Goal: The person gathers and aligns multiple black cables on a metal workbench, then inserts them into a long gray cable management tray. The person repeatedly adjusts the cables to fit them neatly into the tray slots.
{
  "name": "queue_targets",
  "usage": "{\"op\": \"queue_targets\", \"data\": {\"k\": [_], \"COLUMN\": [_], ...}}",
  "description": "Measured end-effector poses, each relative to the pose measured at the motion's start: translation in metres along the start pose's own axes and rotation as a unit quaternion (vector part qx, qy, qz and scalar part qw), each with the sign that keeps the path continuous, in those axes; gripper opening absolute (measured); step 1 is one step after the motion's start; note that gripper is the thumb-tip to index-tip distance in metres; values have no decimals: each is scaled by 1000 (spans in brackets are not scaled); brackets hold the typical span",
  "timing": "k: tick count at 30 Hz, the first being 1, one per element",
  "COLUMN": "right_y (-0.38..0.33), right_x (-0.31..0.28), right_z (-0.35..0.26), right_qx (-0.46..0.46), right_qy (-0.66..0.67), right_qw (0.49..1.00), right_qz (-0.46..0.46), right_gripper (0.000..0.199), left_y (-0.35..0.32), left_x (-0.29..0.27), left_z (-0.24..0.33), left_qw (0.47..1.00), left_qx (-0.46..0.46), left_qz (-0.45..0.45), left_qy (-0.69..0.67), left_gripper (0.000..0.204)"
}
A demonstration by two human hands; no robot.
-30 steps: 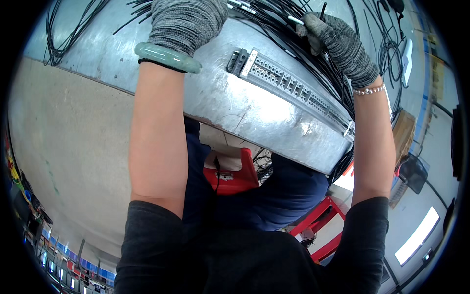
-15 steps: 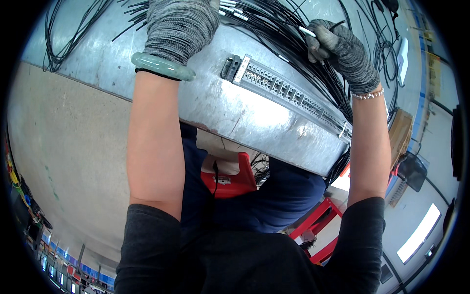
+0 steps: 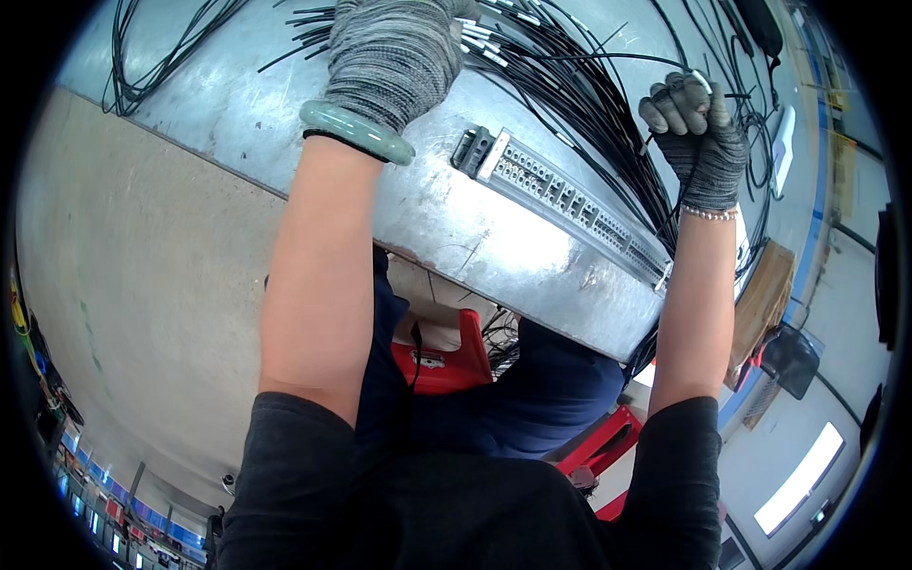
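Observation:
My left hand (image 3: 394, 57) wears a grey knit glove and a green bangle, and rests on a bundle of black cables (image 3: 570, 85) at the far side of a metal table (image 3: 446, 228). My right hand (image 3: 698, 128), in a dark grey glove, is closed on one thin black cable with a silver tip, lifted above the bundle. A long grey panel with rows of ports (image 3: 570, 204) lies on the table between my two arms. What the left fingers grip is hidden by the glove's back.
More loose black cables (image 3: 152, 57) loop at the table's far left. A red stool (image 3: 446, 366) stands below the table edge by my legs. A brown cardboard box (image 3: 760, 294) and a dark object sit at the right. Grey floor spreads on the left.
My right hand has drawn one cable up and to the right, away from the bundle. The view has shifted, so the port panel sits lower and more central. My left hand stays on the cables.

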State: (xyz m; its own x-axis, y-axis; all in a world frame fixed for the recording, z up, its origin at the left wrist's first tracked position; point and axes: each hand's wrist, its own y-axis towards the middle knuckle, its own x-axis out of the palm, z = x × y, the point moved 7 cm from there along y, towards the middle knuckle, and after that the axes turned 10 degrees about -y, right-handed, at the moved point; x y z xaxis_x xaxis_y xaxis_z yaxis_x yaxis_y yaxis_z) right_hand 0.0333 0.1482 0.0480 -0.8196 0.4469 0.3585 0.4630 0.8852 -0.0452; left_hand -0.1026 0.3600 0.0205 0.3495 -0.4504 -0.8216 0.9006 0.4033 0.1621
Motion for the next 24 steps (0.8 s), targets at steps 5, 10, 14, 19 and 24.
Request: {"op": "queue_targets", "data": {"k": [5, 10, 14, 19, 24], "right_y": [-4, -5, -6, -14, -44], "right_x": [-11, -20, -4, 20, -22], "right_z": [-9, -19, -14, -46, -67], "right_qx": [-36, -82, 9, -46, -147], "right_qy": [96, 181, -151, -11, 138], "right_qw": [995, 979, 987, 999, 979], "right_qz": [14, 51, 55, 9, 24], "right_gripper": [32, 33, 37, 44, 26], "left_y": [1, -2, 3, 0, 1], "left_x": [3, -3, 10, -8, -2], "left_z": [-2, -6, -6, -9, -4], "left_qw": [1000, 1000, 999, 999, 998], "left_qx": [5, 22, -10, -24, -30], "left_qz": [-5, 11, -49, -36, -45], "left_qy": [-7, 0, -18, 5, -15], "left_gripper": [21, 22, 19, 19, 19]}}
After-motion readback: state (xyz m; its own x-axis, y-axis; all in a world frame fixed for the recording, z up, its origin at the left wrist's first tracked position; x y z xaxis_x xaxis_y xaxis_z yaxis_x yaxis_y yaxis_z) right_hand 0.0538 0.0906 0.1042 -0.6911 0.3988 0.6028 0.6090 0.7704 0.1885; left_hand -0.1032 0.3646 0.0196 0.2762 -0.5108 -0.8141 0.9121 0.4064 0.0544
